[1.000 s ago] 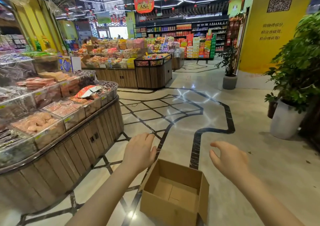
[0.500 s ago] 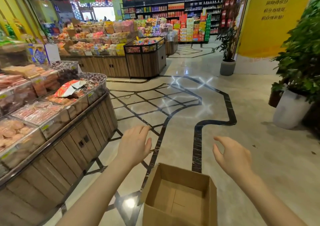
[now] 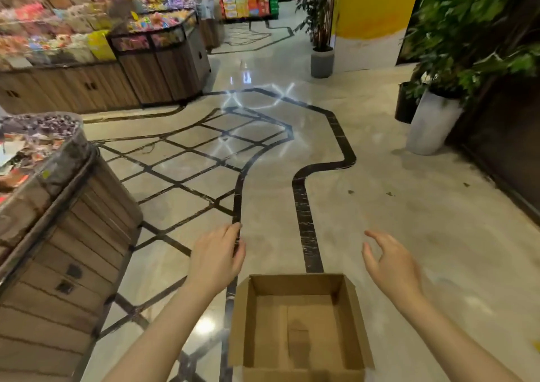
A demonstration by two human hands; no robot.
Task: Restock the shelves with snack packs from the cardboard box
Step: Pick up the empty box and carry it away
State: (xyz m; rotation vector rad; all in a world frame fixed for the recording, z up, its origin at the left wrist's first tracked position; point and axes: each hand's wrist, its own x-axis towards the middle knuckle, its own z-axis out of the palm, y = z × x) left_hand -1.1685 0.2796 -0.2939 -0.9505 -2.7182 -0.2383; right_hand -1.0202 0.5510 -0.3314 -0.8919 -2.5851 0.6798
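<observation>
An open cardboard box (image 3: 301, 285) sits on the shop floor right below me, and I see nothing inside it but its bare bottom. My left hand (image 3: 217, 257) hovers above and to the left of the box's far left corner, fingers relaxed, holding nothing. My right hand (image 3: 390, 264) hovers to the right of the box's far right corner, fingers spread and slightly bent, also holding nothing. Neither hand touches the box. Snack packs (image 3: 20, 153) fill the clear bins of the wooden display stand (image 3: 70, 253) on my left.
A second wooden snack stand (image 3: 163, 65) stands further back on the left. Potted plants stand at the right: a white pot (image 3: 432, 127) and a grey pot (image 3: 322, 62). A dark wall (image 3: 514, 153) borders the right. Polished floor lies ahead.
The view has tilted down and come closer to the box. Both hands have stayed open on either side of it, the box now lying more squarely between them.
</observation>
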